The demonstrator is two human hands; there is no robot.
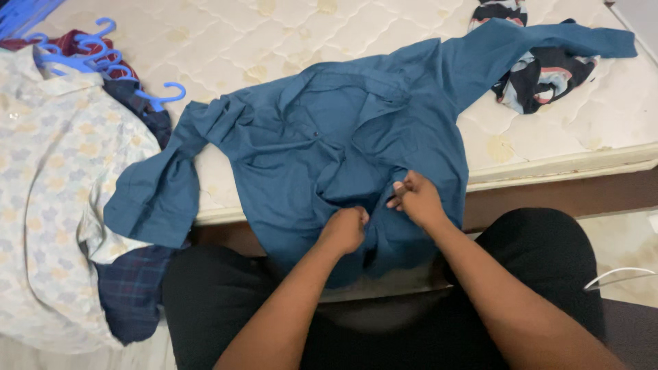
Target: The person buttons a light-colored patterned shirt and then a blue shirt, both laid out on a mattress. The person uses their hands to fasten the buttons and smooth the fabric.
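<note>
At mattress edge (548,164), teal shirt (329,137) pinched between left hand (345,229), right hand (417,199)

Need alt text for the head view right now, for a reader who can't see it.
Both hands, the left hand and right hand, pinch the front of a teal blue shirt spread over the edge of a quilted mattress. A pale patterned garment and blue hangers lie left; a dark patterned cloth lies upper right.

The shirt (329,151) is plain teal, the hangers (96,51) bright blue, the mattress (226,41) cream with yellow quilted flowers, and the left garment (48,171) pale floral.
</note>
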